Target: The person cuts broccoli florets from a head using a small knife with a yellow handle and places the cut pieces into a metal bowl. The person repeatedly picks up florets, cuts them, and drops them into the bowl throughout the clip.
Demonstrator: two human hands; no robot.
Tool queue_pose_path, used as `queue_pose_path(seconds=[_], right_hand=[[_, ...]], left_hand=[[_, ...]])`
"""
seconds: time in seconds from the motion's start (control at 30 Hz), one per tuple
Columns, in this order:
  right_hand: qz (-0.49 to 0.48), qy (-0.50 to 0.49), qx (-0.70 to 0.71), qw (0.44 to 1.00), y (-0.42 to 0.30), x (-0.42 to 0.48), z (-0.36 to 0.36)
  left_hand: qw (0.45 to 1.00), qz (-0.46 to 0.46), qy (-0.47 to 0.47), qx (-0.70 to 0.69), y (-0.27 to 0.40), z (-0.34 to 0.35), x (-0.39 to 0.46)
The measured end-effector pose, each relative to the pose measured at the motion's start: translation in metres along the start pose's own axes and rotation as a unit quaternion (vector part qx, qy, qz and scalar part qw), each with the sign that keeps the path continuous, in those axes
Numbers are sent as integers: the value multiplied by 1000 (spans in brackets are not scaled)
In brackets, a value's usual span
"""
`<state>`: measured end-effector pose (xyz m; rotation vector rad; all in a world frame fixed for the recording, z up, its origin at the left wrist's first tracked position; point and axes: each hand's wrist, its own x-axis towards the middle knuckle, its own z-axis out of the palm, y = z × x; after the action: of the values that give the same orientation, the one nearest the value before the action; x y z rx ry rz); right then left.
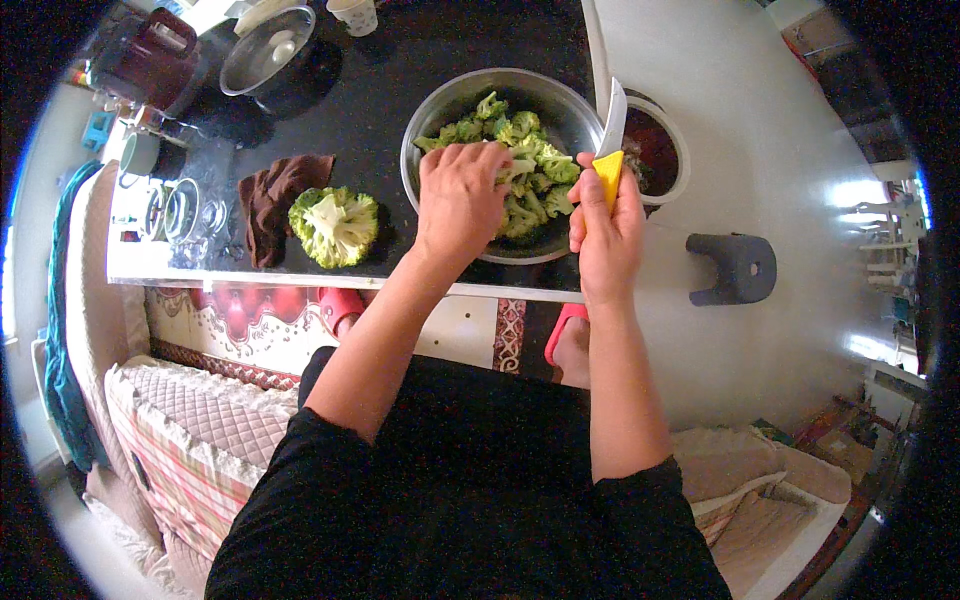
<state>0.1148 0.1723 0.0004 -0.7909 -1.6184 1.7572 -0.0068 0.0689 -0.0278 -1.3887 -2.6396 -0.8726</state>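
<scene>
A metal bowl (495, 79) on the dark tabletop holds many cut broccoli florets (532, 139). My left hand (463, 196) reaches over the bowl's left part with its fingers bent at a piece of broccoli; whether they grip it is not clear. In my right hand (611, 225), at the bowl's right rim, is a knife with a yellow handle (608, 177), its blade (615, 116) pointing up and away from me. Left of the bowl lies a large broccoli head (334, 227), stem side up, beside a crumpled brown cloth (274, 202).
A bin (675, 142) stands beyond the table's right edge, and a dark plastic stool (739, 268) on the floor farther right. A clear bowl (262, 67), a paper cup (356, 16), a mug (140, 155) and glassware (182, 210) occupy the table's left and far parts.
</scene>
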Motion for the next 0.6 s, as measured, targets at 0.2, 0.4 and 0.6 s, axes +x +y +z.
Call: queue_pose_path(seconds=[0.2, 0.4, 0.6], right_hand=[[-3, -3, -4, 1000, 1, 3, -6], [-15, 4, -19, 1000, 7, 3, 0], [-14, -2, -47, 999, 4, 4, 2]], left_hand=[[936, -129, 55, -323, -11, -2, 5], [624, -270, -90, -728, -14, -21, 5], [755, -269, -70, -594, -21, -30, 5]])
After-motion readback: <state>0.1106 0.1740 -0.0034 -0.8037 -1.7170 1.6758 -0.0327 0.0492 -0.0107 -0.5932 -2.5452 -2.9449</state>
